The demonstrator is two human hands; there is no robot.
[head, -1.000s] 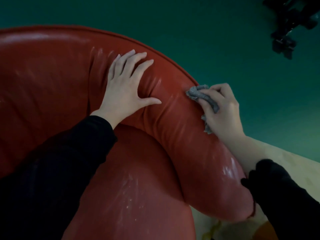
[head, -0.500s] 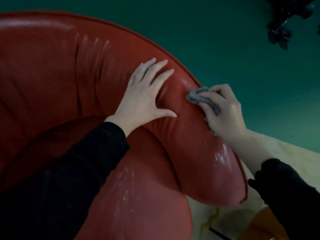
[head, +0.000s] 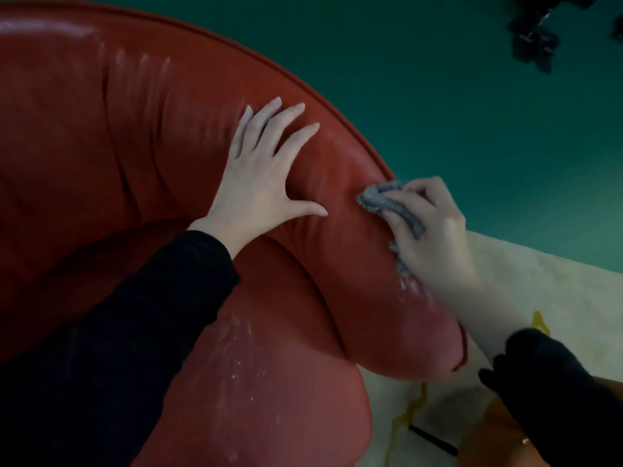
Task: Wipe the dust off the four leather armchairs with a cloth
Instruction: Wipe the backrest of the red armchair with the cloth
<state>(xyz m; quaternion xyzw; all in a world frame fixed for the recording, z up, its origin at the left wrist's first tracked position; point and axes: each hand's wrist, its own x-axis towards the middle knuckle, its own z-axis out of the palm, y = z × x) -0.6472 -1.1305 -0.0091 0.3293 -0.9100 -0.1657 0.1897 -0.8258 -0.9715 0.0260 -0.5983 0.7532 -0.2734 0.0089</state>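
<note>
A red leather armchair (head: 111, 136) fills the left and middle of the view, its padded right armrest curving down toward the lower right. My left hand (head: 259, 176) lies flat on the inner top of that armrest, fingers spread, holding nothing. My right hand (head: 435, 230) presses a crumpled grey cloth (head: 387, 203) against the outer top of the same armrest, a hand's width to the right of my left thumb. Pale dust streaks show on the seat cushion (head: 246, 375) and on the armrest just below the cloth.
Dark green floor (head: 438, 79) lies behind the chair. A pale rug with yellow lines (head: 546, 298) lies to the right of the armrest. A black wheeled base (head: 536, 38) stands at the top right. An orange-brown object (head: 499, 443) sits at the bottom right.
My left hand has slid rightward along the armrest toward the cloth. My right hand with the cloth has shifted slightly down the armrest. The view has turned a little to the right.
</note>
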